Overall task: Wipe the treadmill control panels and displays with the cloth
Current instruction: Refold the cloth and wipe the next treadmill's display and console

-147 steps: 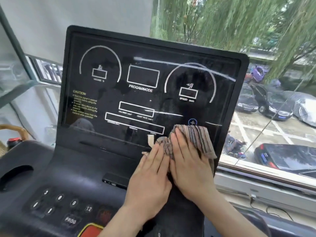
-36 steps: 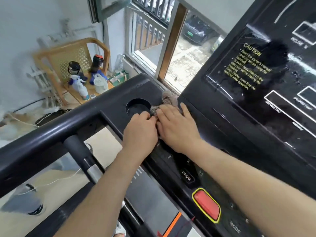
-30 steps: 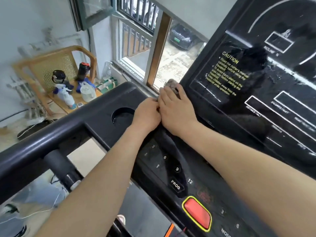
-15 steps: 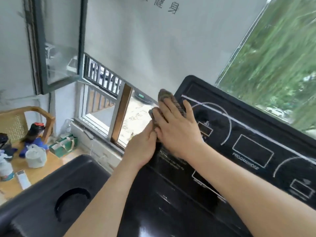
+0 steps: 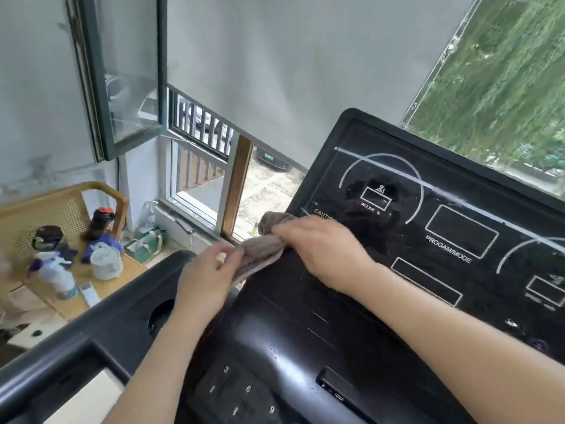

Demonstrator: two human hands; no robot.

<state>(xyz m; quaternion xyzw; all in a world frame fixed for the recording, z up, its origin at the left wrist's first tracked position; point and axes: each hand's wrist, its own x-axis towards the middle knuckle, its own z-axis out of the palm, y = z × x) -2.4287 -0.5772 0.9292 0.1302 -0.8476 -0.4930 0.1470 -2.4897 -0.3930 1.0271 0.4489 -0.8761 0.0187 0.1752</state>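
Observation:
The black treadmill display with white outlines tilts up at the right. A brown striped cloth lies folded over the display's left edge, near the yellow caution text. My right hand presses the cloth against the panel from the front. My left hand grips the cloth's lower end just off the panel's left side. Below, the keypad panel with number buttons shows wet streaks.
A round cup holder sits in the black console arm at the left. Beyond it a wooden chair holds bottles and a spray bottle. An open window hangs above, a wall behind.
Both hands and the cloth have slid down the display's left edge from its upper corner to the caution text. The view has shifted slightly.

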